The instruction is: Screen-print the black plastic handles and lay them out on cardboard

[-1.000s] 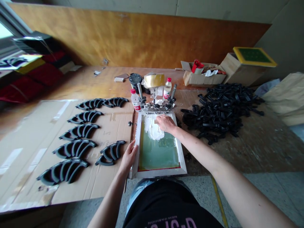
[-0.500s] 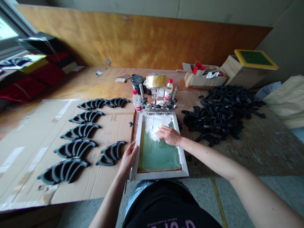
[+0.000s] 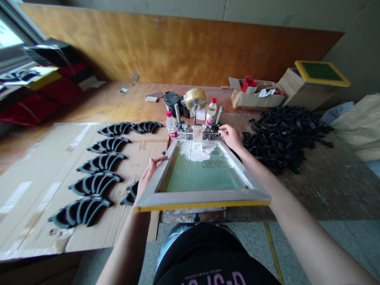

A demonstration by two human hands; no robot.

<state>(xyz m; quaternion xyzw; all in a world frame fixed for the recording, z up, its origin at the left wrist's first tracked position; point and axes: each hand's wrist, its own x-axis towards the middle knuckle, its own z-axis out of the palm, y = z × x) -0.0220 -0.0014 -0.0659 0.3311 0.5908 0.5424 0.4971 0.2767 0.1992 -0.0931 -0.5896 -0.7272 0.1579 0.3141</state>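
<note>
Wooden workbench [image 3: 118, 103] carries a screen frame [image 3: 202, 196], long axis running away from the person, near edge raised, far edge pinned in the hinge clamp [image 3: 196, 128]. Left hand [image 3: 148, 172], nearer the raised edge, clamps the left rail; right hand [image 3: 231, 136] sits at the far right corner, grip unclear.

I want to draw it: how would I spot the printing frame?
Start at the long wooden table, its near edge. Between the left hand and right hand sits the printing frame, near side tilted up. Only it has white paste on green mesh.
</note>
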